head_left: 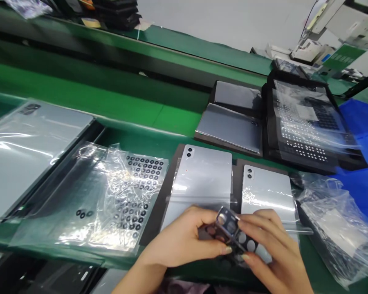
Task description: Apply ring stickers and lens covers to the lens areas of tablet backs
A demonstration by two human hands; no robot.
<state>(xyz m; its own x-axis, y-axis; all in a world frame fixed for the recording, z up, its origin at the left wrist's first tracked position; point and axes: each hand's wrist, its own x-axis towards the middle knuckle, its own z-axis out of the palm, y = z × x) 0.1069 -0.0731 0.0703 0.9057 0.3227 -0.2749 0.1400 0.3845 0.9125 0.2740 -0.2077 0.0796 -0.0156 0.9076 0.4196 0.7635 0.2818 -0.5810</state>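
Note:
At the lower middle, my left hand (pixel 187 237) pinches a small dark camera lens cover (pixel 227 222) with round windows between thumb and fingers. From the other side, my right hand (pixel 272 249) closes on a similar cover (pixel 247 241) beside it. Whether the two covers are joined is not clear, and dark round shapes below them are blurred. Under my hands lie two silver tablets, backs up in clear film: the left tablet (pixel 204 175) and the right tablet (pixel 266 190). Each has a twin-lens camera at its upper left corner.
At left lie clear bags (pixel 110 196) with rows of black rings and a larger silver tablet (pixel 33 147). Farther back are dark-backed tablets (pixel 231 126) and a black tray (pixel 271 122) of bagged small parts. Blue bins (pixel 362 163) and a crumpled clear bag (pixel 340 228) stand right.

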